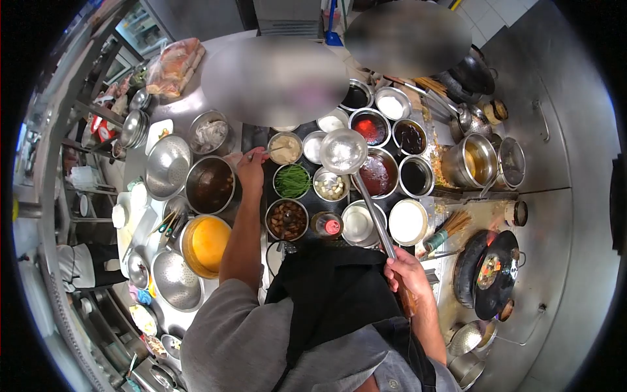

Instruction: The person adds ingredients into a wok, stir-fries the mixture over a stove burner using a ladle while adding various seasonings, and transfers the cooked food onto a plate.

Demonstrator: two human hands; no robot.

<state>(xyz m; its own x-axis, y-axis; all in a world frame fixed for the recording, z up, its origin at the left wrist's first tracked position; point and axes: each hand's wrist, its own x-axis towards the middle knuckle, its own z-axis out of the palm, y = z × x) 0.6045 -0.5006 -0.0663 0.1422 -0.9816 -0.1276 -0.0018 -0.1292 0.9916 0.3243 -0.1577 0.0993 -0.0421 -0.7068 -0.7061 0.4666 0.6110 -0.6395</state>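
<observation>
My right hand (406,269) is closed around the wooden handle of a long metal ladle (343,151). The ladle's round bowl hangs over the metal pots in the middle. My left hand (251,168) pinches the thin handle of a small spoon (274,149), whose end is in a pot of pale beige paste (285,149). Close by stand a pot of chopped green stalks (292,181), one of pale chopped pieces (330,185) and one of brown chunks (287,219). Dark red sauce (377,175) fills a pot beside the ladle's handle.
A wok (498,274) with food sits on the stove at right, near a pot of yellowish liquid (479,162). Left are perforated bowls (168,166), a dark sauce pot (209,183) and an orange liquid container (206,245). A bottle with a red cap (326,225) stands before me.
</observation>
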